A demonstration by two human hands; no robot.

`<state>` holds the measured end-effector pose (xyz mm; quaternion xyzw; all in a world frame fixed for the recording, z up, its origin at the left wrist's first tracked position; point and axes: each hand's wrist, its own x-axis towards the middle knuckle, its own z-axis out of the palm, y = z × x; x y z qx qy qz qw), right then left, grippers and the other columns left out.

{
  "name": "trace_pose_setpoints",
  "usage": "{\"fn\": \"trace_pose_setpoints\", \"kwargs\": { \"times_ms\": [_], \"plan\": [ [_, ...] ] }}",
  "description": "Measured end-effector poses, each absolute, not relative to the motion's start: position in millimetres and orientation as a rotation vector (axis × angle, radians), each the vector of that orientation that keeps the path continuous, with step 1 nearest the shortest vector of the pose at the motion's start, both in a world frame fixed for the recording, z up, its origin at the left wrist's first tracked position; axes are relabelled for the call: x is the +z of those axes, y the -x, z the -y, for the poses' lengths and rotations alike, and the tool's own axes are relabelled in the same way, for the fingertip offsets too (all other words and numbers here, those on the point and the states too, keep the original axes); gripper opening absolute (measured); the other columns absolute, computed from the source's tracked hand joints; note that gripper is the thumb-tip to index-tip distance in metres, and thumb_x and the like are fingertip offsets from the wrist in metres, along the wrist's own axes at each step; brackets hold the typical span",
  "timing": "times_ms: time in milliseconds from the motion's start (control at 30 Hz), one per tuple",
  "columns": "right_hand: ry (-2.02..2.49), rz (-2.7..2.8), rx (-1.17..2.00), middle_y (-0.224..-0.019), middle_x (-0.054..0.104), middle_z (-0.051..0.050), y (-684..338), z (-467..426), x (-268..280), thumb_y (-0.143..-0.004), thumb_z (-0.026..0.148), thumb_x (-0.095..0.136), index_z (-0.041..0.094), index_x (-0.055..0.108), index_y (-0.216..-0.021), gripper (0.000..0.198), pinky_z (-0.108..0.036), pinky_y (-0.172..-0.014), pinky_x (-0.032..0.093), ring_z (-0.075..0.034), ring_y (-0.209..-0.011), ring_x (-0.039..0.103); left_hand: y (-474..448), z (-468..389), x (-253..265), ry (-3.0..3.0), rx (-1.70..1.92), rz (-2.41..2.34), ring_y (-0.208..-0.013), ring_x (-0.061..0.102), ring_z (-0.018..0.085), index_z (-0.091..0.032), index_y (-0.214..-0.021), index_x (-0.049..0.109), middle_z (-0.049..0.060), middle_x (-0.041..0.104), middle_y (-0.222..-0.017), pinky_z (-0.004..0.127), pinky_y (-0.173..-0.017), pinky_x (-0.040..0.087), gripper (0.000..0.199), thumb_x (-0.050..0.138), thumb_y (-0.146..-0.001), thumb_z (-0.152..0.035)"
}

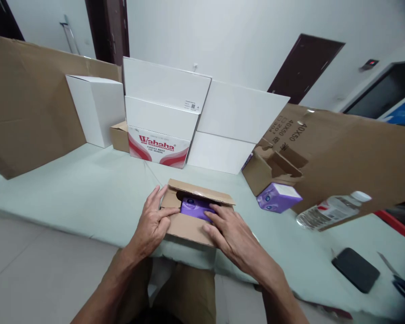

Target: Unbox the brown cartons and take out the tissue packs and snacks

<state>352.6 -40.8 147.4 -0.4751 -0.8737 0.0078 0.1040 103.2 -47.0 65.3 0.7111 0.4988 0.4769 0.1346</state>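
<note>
A small brown cardboard box [192, 228] lies at the table's front edge with its flaps parted. Inside it shows a purple tissue pack [195, 208], partly hidden by the flaps and fingers. My left hand [153, 220] rests against the box's left end, fingers apart, the index finger stretched across the side flap toward the pack. From the right, my right hand [227, 229] lies over the box, fingers extended, with fingertips touching the pack's right part and the thumb on the front flap. Neither hand is wrapped round anything.
White cartons, one a Wahaha box [159, 147], stand behind. Rightward are an open cardboard box [256, 173], another purple pack [278, 198], a water bottle [330, 210], a black phone-like slab [356, 270] and scissors [400, 281]. Cardboard walls [37, 103] flank the table.
</note>
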Motion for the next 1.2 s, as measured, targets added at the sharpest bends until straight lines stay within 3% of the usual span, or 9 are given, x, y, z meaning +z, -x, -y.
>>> {"fn": "trace_pose_setpoints", "kwargs": {
  "times_ms": [133, 200, 467, 600, 800, 967, 1033, 1100, 1200],
  "plan": [
    [1.539, 2.446, -0.012, -0.169, 0.033, -0.023, -351.9, 18.3, 143.4, -0.104, 0.056, 0.043, 0.011, 0.056, -0.150, 0.066, -0.056, -0.116, 0.047, -0.039, -0.151, 0.042, -103.1, 50.2, 65.6, -2.200, 1.329, -1.497, -0.159, 0.025, 0.038, -0.021, -0.119, 0.081, 0.009, 0.031, -0.173, 0.063, -0.126, 0.028, 0.051, 0.046, -0.086, -0.005],
    [1.580, 2.416, 0.004, -0.171, 0.028, -0.023, -354.1, 7.3, 141.4, -0.100, 0.058, 0.049, 0.012, 0.051, -0.155, 0.071, -0.055, -0.119, 0.044, -0.038, -0.154, 0.037, -105.1, 51.9, 63.5, -2.249, 1.334, -1.519, -0.159, 0.027, 0.038, -0.022, -0.127, 0.078, 0.009, 0.027, -0.174, 0.062, -0.126, 0.030, 0.057, 0.045, -0.084, -0.003],
    [1.695, 2.483, -0.071, -0.163, 0.039, -0.025, -343.3, -9.3, 144.6, -0.097, 0.045, 0.059, 0.011, 0.057, -0.150, 0.063, -0.055, -0.114, 0.047, -0.041, -0.141, 0.049, -113.6, 55.3, 59.7, -2.308, 1.344, -1.604, -0.158, 0.028, 0.040, -0.026, -0.140, 0.069, 0.007, 0.014, -0.178, 0.063, -0.124, 0.032, 0.068, 0.046, -0.082, -0.002],
    [1.695, 2.552, -0.223, -0.160, 0.045, -0.019, -340.4, -7.8, 149.6, -0.097, 0.043, 0.060, 0.021, 0.073, -0.133, 0.044, -0.057, -0.105, 0.050, -0.041, -0.136, 0.051, -116.8, 60.3, 62.9, -2.238, 1.325, -1.655, -0.159, 0.026, 0.041, -0.023, -0.153, 0.056, 0.014, 0.013, -0.178, 0.064, -0.123, 0.033, 0.077, 0.049, -0.079, -0.002],
    [1.848, 2.443, -0.140, -0.155, 0.051, -0.018, -349.4, -4.4, 162.5, -0.095, 0.031, 0.059, 0.019, 0.073, -0.130, 0.040, -0.050, -0.100, 0.053, -0.038, -0.129, 0.060, -117.3, 61.9, 67.2, -1.912, 1.344, -1.681, -0.160, 0.029, 0.037, -0.012, -0.164, 0.034, 0.023, 0.024, -0.173, 0.057, -0.125, 0.034, 0.079, 0.047, -0.086, -0.009],
    [1.786, 2.092, 0.055, -0.119, 0.077, -0.010, -386.0, -2.2, 162.1, -0.093, 0.029, 0.049, 0.020, 0.071, -0.128, 0.042, -0.039, -0.090, 0.056, -0.028, -0.103, 0.074, -114.0, 58.4, 71.4, -1.715, 1.422, -1.589, -0.155, 0.038, 0.034, -0.009, -0.164, 0.030, 0.021, 0.038, -0.168, 0.050, -0.125, 0.036, 0.087, 0.050, -0.079, -0.012],
    [1.830, 1.994, 0.082, -0.112, 0.080, -0.010, -403.6, -1.5, 152.2, -0.092, 0.033, 0.051, 0.020, 0.073, -0.127, 0.043, -0.039, -0.083, 0.057, -0.028, -0.094, 0.075, -112.1, 58.5, 73.2, -1.628, 1.384, -1.590, -0.144, 0.053, 0.035, -0.006, -0.163, 0.032, 0.023, 0.046, -0.162, 0.050, -0.119, 0.043, 0.087, 0.052, -0.079, -0.016],
    [1.881, 1.943, 0.081, -0.113, 0.080, -0.012, -416.8, -0.2, 138.0, -0.093, 0.037, 0.050, 0.020, 0.073, -0.127, 0.045, -0.040, -0.082, 0.058, -0.029, -0.094, 0.076, -110.6, 59.1, 73.8, -1.541, 1.318, -1.613, -0.115, 0.071, 0.033, -0.005, -0.163, 0.031, 0.024, 0.057, -0.151, 0.050, -0.107, 0.053, 0.088, 0.053, -0.079, -0.018],
    [1.900, 1.935, 0.133, -0.120, 0.079, -0.012, -425.3, 3.3, 118.7, -0.099, 0.042, 0.043, 0.020, 0.070, -0.136, 0.050, -0.040, -0.085, 0.058, -0.030, -0.103, 0.075, -109.4, 59.0, 71.2, -1.439, 1.282, -1.610, -0.074, 0.071, 0.023, -0.006, -0.165, 0.027, 0.019, 0.071, -0.131, 0.043, -0.084, 0.061, 0.090, 0.053, -0.079, -0.019]
  ]
}}
